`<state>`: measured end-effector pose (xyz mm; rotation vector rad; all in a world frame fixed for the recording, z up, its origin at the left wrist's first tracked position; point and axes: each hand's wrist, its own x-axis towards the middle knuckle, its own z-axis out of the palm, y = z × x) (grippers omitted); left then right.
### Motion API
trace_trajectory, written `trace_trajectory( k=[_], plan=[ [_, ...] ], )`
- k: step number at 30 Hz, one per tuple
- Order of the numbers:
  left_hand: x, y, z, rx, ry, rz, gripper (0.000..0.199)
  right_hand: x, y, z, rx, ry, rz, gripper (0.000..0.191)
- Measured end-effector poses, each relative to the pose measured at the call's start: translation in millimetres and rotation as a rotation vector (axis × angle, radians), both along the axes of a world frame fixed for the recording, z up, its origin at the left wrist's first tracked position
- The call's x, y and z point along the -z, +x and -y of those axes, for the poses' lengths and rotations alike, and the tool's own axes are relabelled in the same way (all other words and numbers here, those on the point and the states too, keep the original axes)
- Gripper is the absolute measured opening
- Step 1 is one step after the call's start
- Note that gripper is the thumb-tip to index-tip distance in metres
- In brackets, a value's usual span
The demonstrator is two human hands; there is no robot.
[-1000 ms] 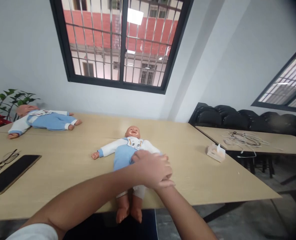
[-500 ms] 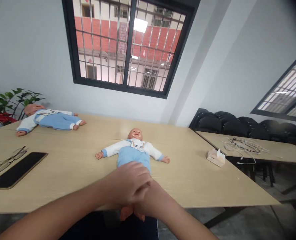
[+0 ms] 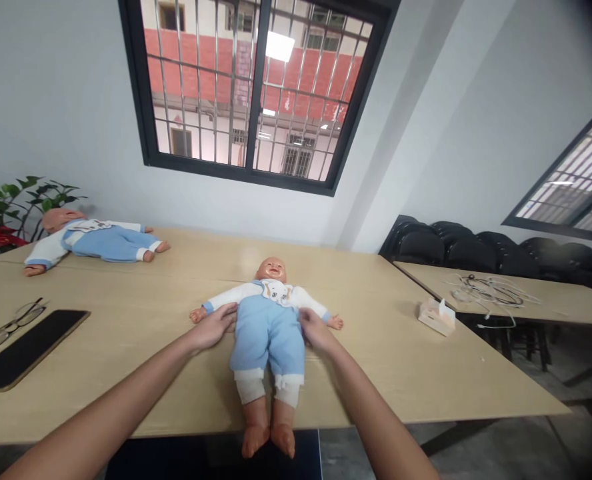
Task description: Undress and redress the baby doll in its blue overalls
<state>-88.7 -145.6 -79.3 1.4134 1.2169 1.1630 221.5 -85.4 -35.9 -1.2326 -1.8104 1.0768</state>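
A baby doll (image 3: 269, 327) in a blue and white outfit lies face up on the wooden table (image 3: 166, 373), its feet over the near edge. My left hand (image 3: 215, 327) rests at the doll's waist on the left side, fingers extended and touching the cloth. On the right side of the waist is my right hand (image 3: 315, 328), its fingers against the blue cloth and partly tucked by the doll's side, so their grip is unclear.
A second doll (image 3: 106, 241) lies at the back left near a plant (image 3: 16, 200). Glasses (image 3: 11, 327) and a black phone (image 3: 33, 348) are at the left. A tissue box (image 3: 436, 317) sits right; cables (image 3: 493, 291) lie on another table.
My hands were together over the doll's lower body. They have moved apart to either side of its waist, uncovering its legs.
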Motion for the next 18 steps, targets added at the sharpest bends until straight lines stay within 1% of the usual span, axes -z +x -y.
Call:
trace_trajectory(
  k=[2,5,8,10,12,14,16,17,18],
  plan=[
    [3.2,9.2,-11.8,-0.019,0.073,-0.116,0.049,7.1,-1.5,-10.3,0.041,0.057,0.058,0.021],
    [2.4,13.9,-24.6,-0.118,0.134,-0.304,0.036,11.7,-1.9,-18.8,0.136,0.16,0.134,0.018],
    [4.3,11.0,-31.1,-0.183,0.124,-0.397,0.023,19.4,0.1,-23.4,0.268,0.241,0.2,0.02],
    [5.7,9.3,-32.9,-0.229,0.119,-0.458,0.02,25.7,0.8,-25.3,0.344,0.297,0.304,0.021],
    [4.0,8.7,-33.1,-0.281,0.115,-0.503,0.02,29.4,0.5,-26.5,0.387,0.347,0.406,0.022],
    [-2.7,7.8,-29.8,-0.341,0.108,-0.532,0.022,27.6,-0.3,-24.1,0.424,0.403,0.413,0.024],
    [-13.8,5.4,-19.2,-0.396,0.113,-0.573,0.023,18.1,-1.4,-12.1,0.437,0.497,0.342,0.025],
    [-19.9,3.8,-9.9,-0.407,0.121,-0.605,0.022,10.6,-2.1,-0.4,0.407,0.552,0.303,0.024],
    [-25.5,2.5,2.4,-0.401,0.132,-0.641,0.021,1.9,-3.1,15.5,0.343,0.604,0.272,0.023]
  ],
)
